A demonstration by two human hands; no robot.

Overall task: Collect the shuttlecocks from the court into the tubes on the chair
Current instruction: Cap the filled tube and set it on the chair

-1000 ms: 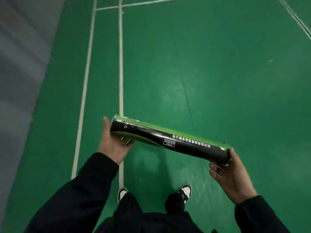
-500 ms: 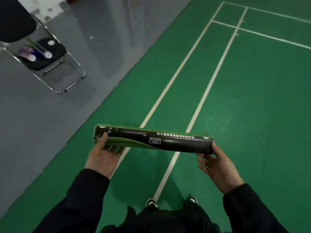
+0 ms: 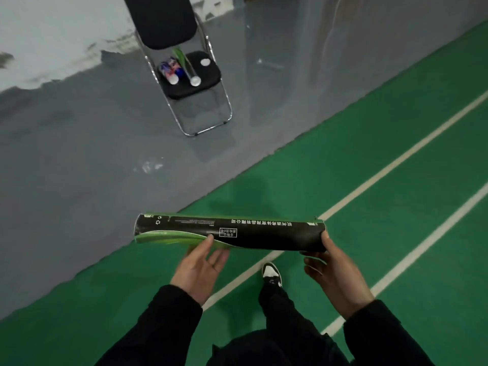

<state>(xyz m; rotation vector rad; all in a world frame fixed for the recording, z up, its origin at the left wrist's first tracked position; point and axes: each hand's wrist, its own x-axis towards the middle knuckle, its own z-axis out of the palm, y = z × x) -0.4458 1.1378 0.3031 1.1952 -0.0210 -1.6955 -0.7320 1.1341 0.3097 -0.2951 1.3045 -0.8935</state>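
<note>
The black-and-green tube [image 3: 232, 232] lies level at lower centre, left hand [image 3: 198, 270] cradling it on relaxed fingers, right hand [image 3: 336, 270] curled round its end (contents unseen), not yet at the chair [image 3: 196, 83] at upper centre.

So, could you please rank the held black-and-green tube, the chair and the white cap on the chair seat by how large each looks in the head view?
1. Black-and-green tube, though nearness to the camera inflates it.
2. Chair, standing farther off on the grey floor.
3. White cap, clearly smallest.
</note>
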